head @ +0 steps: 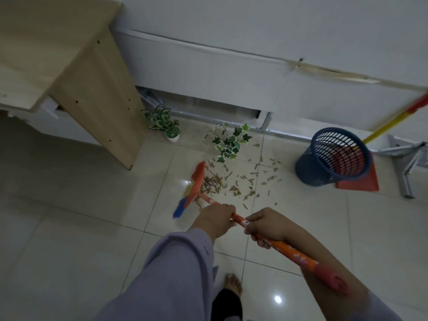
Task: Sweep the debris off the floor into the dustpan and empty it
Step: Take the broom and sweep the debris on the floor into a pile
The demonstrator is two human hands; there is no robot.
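Both hands hold an orange broom [284, 247] by its patterned handle. My left hand [216, 217] grips it lower down, and my right hand [266, 224] grips it just behind. The broom head [196, 184], orange with blue and yellow bristles, stands on the tiles at the left edge of a scatter of dry leaf debris [240, 184]. A red dustpan [361, 181] with a yellow and red handle leans behind a blue mesh basket [333, 156] at the right, well apart from the broom.
A wooden desk panel [97, 93] stands at the left. Two small potted plants, one striped [163, 121] and one ivy [229, 140], sit on the floor near the white wall. Metal legs [405, 158] lie at the far right. My bare foot [234, 283] is below.
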